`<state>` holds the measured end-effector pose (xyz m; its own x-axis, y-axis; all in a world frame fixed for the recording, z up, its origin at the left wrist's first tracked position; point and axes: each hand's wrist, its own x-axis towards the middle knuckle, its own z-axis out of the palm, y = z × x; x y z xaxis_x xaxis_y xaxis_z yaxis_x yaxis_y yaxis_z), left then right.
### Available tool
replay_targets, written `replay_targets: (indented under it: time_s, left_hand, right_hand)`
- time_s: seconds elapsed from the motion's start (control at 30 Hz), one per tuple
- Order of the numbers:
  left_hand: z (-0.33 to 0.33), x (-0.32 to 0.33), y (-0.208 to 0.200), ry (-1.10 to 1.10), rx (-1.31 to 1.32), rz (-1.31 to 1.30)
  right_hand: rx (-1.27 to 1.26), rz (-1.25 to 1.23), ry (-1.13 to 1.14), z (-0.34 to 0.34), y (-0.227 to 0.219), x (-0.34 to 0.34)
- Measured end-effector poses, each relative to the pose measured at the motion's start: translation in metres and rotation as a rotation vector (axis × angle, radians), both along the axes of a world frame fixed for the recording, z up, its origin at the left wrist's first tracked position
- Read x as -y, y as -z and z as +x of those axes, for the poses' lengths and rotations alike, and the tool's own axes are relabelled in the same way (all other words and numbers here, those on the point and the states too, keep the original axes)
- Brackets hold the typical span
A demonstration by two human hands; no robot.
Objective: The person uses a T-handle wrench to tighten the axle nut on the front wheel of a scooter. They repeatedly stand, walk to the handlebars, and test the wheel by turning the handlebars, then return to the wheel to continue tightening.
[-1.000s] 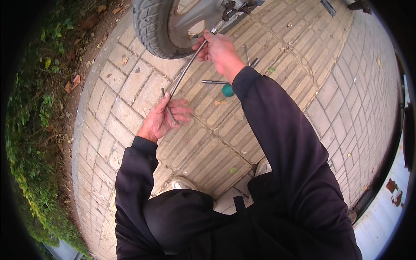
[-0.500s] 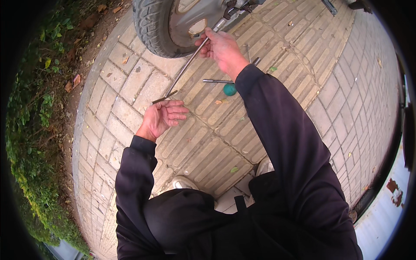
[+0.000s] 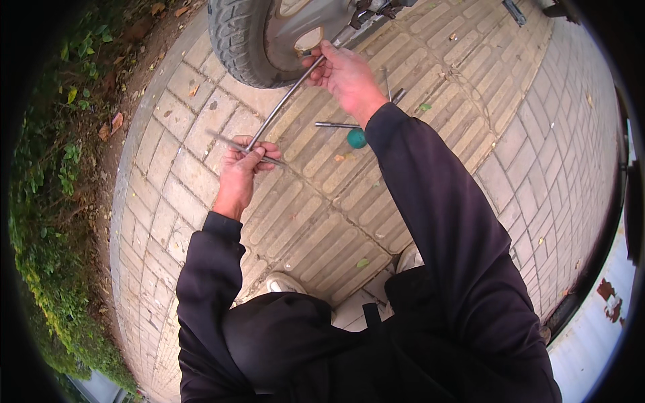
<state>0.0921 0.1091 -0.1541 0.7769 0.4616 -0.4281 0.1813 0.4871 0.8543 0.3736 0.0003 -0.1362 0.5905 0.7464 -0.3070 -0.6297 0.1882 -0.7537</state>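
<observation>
A T-handle socket wrench (image 3: 281,104) slants between my hands, its far end meeting the wheel's hub area. At its near end my left hand (image 3: 238,180) is closed around the junction of shaft and crossbar, thumb on top. Farther up, my right hand (image 3: 349,79) pinches the shaft between thumb and fingers, just beside the rim. The scooter-type wheel (image 3: 236,41) has a black treaded tyre and a grey rim. Whatever the wrench's tip fits onto is too small to make out.
On the yellow ribbed paving right of the wrench lie a short metal rod (image 3: 336,125), a green ball-shaped thing (image 3: 356,139) and a dark-ended tool (image 3: 399,96). Greenery (image 3: 50,221) borders the left side. A rusty white panel (image 3: 598,322) stands at the right.
My left hand has gone from open below the crossbar to closed on it. The crossbar has turned to a different angle. My right hand stays on the shaft.
</observation>
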Motion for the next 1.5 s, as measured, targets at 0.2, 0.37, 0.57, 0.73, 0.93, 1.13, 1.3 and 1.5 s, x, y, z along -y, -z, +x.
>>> replay_targets:
  time_s: [0.2,0.37,0.57,0.73,0.93,1.13,1.3,1.5]
  left_hand:
    - [-0.012,0.012,-0.001,0.001,-0.052,0.163]
    - [-0.027,-0.004,-0.002,0.013,-0.179,-0.114]
    - [-0.023,-0.002,-0.004,0.071,0.029,-0.28]
    - [-0.009,-0.01,0.005,0.037,0.093,-0.397]
    - [0.001,-0.019,0.013,0.06,0.088,-0.595]
    - [0.01,0.001,0.0,-0.028,-0.046,0.026]
    - [0.006,0.014,-0.008,-0.03,-0.113,1.119]
    - [-0.003,-0.022,-0.011,0.122,0.036,-0.642]
  right_hand:
    - [0.043,-0.121,0.006,-0.019,-0.003,0.002]
    - [-0.032,-0.152,0.038,-0.045,-0.002,0.0]
    - [0.054,-0.167,0.012,-0.031,-0.004,0.001]
    - [0.042,-0.109,0.083,-0.019,-0.01,0.001]
    - [0.06,-0.146,0.101,-0.011,-0.012,0.001]
    - [0.065,-0.134,0.117,-0.008,-0.012,-0.002]
    - [0.005,-0.113,0.122,-0.007,-0.013,-0.007]
    - [0.057,-0.147,0.094,-0.003,-0.009,-0.004]
